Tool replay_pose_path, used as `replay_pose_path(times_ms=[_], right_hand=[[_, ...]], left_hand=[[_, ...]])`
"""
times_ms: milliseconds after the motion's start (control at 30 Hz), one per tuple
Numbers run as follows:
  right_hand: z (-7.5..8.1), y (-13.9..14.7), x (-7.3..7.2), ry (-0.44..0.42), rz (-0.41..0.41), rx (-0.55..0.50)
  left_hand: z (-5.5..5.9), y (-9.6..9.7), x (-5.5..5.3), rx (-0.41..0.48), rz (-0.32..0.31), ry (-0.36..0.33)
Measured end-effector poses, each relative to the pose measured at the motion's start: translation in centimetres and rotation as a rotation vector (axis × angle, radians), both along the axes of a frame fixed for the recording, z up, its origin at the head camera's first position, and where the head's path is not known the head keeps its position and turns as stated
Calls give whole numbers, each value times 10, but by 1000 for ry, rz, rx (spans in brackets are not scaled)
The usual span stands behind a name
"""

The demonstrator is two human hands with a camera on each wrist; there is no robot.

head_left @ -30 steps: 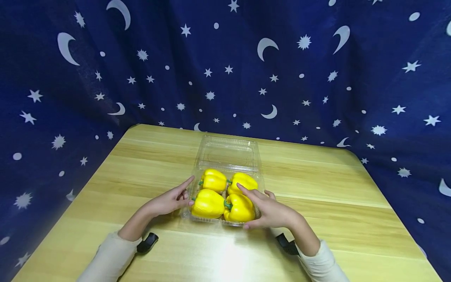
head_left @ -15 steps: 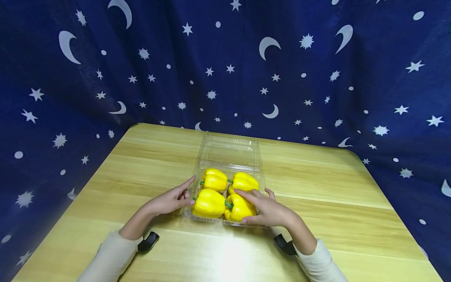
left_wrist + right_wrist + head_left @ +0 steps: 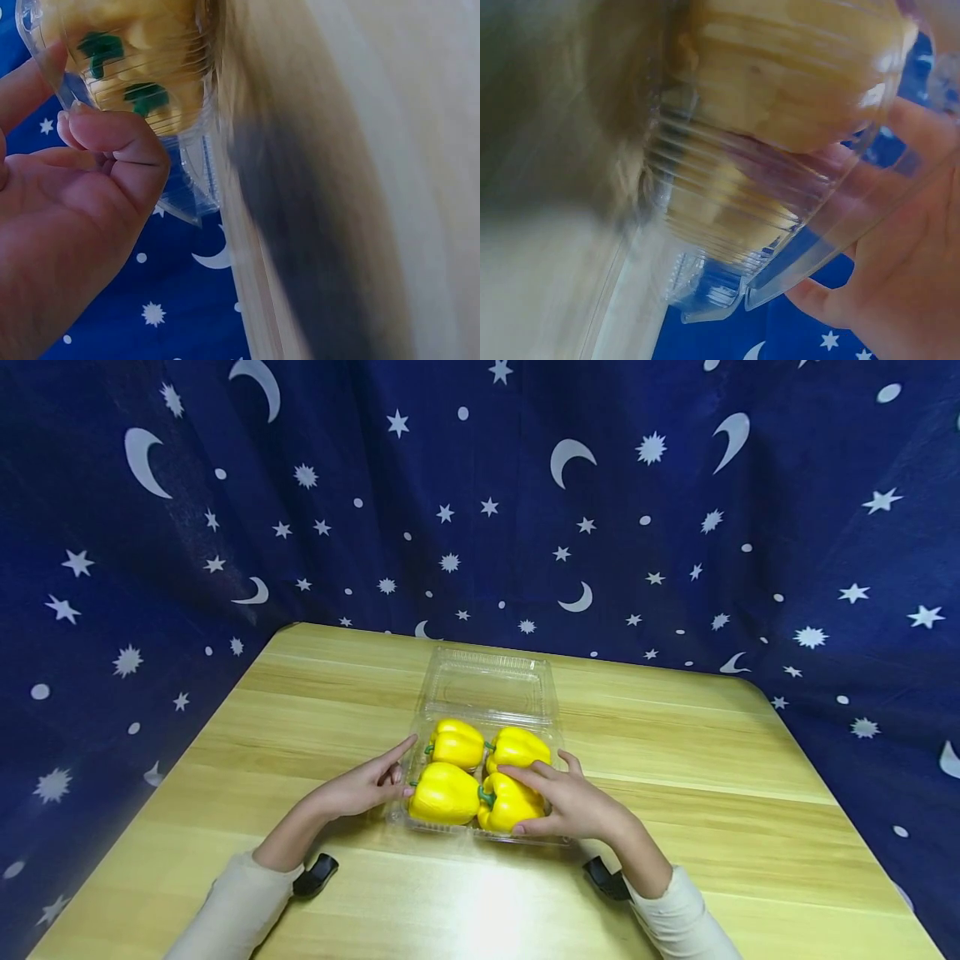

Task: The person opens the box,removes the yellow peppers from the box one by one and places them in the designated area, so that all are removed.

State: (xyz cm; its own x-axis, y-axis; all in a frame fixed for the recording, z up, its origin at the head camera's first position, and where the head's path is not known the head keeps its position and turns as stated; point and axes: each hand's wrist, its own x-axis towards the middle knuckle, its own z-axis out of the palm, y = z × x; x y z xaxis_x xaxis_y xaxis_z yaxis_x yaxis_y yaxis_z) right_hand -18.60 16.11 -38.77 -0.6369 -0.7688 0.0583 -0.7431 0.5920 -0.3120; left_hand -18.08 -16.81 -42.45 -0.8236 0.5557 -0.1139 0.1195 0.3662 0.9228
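Several yellow bell peppers with green stems sit two by two in a clear plastic clamshell container (image 3: 517, 837). At its left side is my left hand (image 3: 356, 789), index finger stretched along the edge; in the left wrist view its thumb and curled fingers pinch the rim near two green stems (image 3: 146, 97). My right hand (image 3: 573, 806) grips the front right bell pepper (image 3: 510, 802), thumb at the front and fingers over its top. Through the ribbed wall in the right wrist view, a finger (image 3: 780, 165) shows inside the container against the yellow pepper (image 3: 795, 82).
The container's hinged lid (image 3: 483, 683) lies folded back, away from me. Beneath is a light wooden table (image 3: 675, 760), with a dark blue curtain (image 3: 510, 468) of moons and stars behind it. Black wrist straps (image 3: 315, 875) hang under both sleeves.
My right hand has lowered slightly, its thumb and fingers closing round the front right pepper. The left hand and the container have stayed in place.
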Motion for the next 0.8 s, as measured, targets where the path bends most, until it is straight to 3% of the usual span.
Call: replay_pose_path(times_ms=[800], right_hand=[[-3,4,-7,-31,22,-83]], left_hand=[[2,0,1,-26,-1,12]])
